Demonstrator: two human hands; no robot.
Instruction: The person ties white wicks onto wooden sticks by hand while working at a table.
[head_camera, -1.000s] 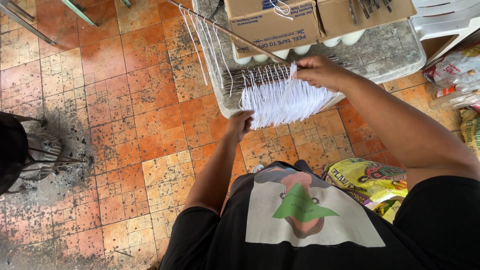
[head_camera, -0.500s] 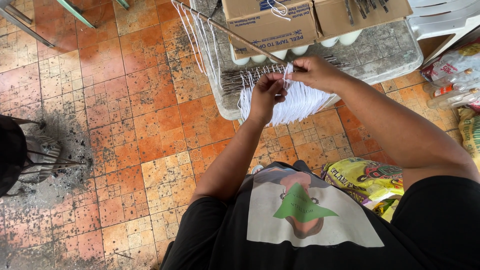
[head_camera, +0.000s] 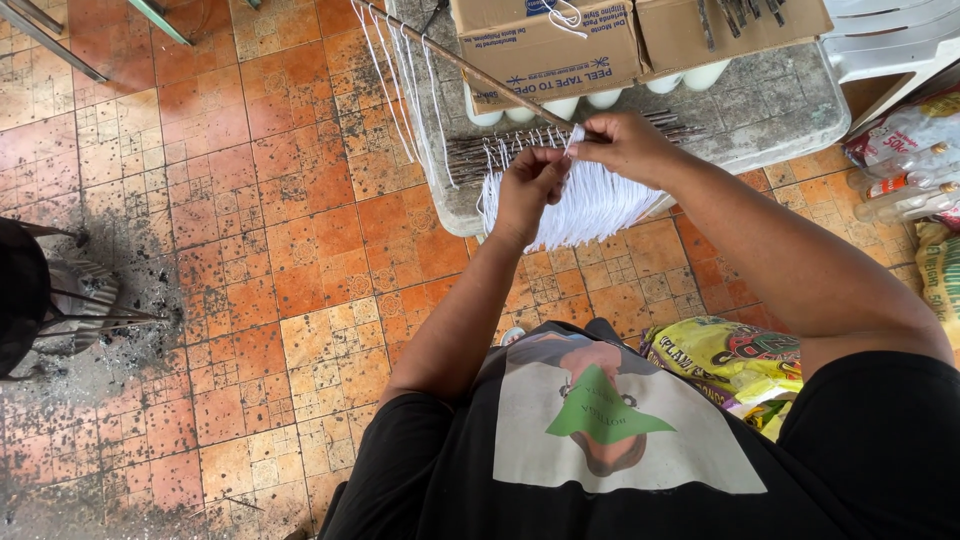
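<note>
Since a moment ago the left hand (head_camera: 528, 185) has risen to pinch the white strings (head_camera: 590, 205) beside the right hand (head_camera: 618, 145), whose grip holds one strand; best to separate them one at a time.

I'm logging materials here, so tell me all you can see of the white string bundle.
The string bundle is many thin white strands, cotton-like, fanned out and hanging over the grey table's edge. Its top is gathered at a thin stick. The left hand grips it; the right hand pinches a strand above.

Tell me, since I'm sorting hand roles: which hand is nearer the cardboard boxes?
Right. The right hand is just below the cardboard boxes, pinching the white strings; the left hand sits lower, over the bundle.
</note>
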